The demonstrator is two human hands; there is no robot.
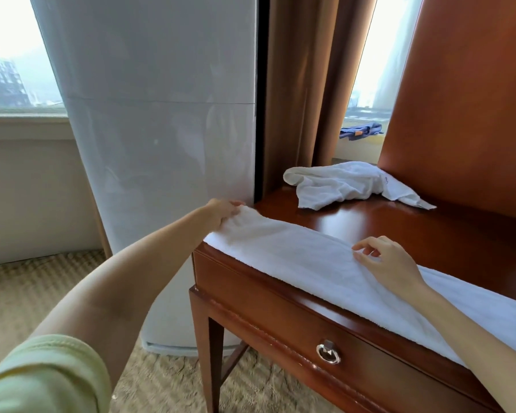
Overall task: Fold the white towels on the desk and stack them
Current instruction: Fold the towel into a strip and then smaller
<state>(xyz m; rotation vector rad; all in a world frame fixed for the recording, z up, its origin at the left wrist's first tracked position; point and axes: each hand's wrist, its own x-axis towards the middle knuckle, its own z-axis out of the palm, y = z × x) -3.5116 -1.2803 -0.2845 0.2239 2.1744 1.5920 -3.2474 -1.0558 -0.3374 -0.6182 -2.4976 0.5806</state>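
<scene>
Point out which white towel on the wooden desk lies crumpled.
The crumpled white towel at the back of the wooden desk; the long white towel along the front edge lies flat.

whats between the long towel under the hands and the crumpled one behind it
Only bare wooden desk top lies between the long towel and the crumpled towel; the head view shows the two towels apart.
</scene>
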